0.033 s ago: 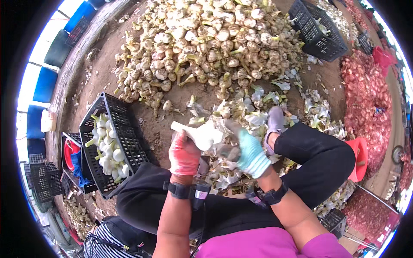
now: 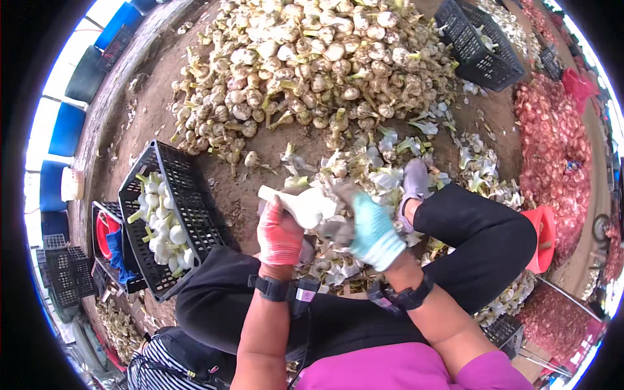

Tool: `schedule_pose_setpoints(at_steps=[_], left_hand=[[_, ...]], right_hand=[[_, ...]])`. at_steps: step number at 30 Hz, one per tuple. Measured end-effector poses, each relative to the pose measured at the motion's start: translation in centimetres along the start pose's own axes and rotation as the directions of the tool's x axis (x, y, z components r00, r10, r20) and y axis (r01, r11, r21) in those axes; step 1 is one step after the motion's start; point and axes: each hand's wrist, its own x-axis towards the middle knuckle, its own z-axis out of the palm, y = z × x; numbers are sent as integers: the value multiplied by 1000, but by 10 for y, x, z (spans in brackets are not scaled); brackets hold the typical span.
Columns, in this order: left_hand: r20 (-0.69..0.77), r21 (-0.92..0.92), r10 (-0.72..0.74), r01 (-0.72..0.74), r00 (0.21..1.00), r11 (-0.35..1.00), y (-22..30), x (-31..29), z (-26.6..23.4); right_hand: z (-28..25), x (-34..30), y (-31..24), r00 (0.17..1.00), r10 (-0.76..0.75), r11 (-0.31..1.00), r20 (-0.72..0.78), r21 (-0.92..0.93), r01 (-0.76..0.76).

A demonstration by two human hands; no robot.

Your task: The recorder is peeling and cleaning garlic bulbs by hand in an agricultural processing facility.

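My left hand (image 2: 279,233), in a red-pink glove, is closed around a white garlic bulb (image 2: 311,207). The bulb's pale cut stem points left, past my thumb. Against the bulb's right side curls my right hand (image 2: 369,224), in a teal glove with grey fingers. Its fingers and thumb lie around that end and are a little blurred. Torn garlic skins (image 2: 383,175) are strewn on the ground beneath and beyond both hands. To my left, a tilted black crate (image 2: 188,195) holds cleaned white bulbs (image 2: 159,218).
Ahead rises a large heap of unpeeled garlic (image 2: 312,71). Another black crate (image 2: 484,49) stands at its far right. Red net sacks (image 2: 552,143) line the right side, near a red plastic container (image 2: 541,240). My bent knees (image 2: 487,231) flank the work.
My right hand has shifted slightly left and closer in on the bulb. My left hand and the bulb stay nearly in place.
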Motion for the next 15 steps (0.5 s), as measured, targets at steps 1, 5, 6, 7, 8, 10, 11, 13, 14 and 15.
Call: schedule_pose_setpoints(at_steps=[1,5,6,7,8,10,11,13,14,15], left_hand=[[-37,-21,-32,31,999,999,-6,-6,15],[-101,165,136,-118,986,979,-9,-1,4],[-78,201,156,-137,985,970,-11,-1,6],[-48,236,178,-162,983,958,-11,-1,10],[-99,40,43,-39,994,998,-15,0,28],[-42,-63,-63,60,997,996,-11,1,49],[17,-103,-33,34,999,994,2,1,35],[-113,-228,-71,44,991,973,23,-3,14],[-131,-200,-86,58,988,978,25,2,19],[-124,-191,-69,44,990,981,30,4,25]], right_hand=[[-9,12,13,943,-276,777,187,-534,334],[-23,35,38,947,-314,754,67,-589,291],[-35,43,45,906,-417,622,74,-704,344],[-46,51,52,854,-514,471,81,-806,359],[-107,83,58,931,-363,898,45,-250,362],[-194,124,57,943,-151,908,-296,335,250],[-171,113,64,932,-271,953,-242,-204,224],[-80,59,39,924,-376,488,60,-835,253],[-82,61,33,909,-408,368,82,-897,246],[-82,65,32,898,-427,245,107,-942,229]])
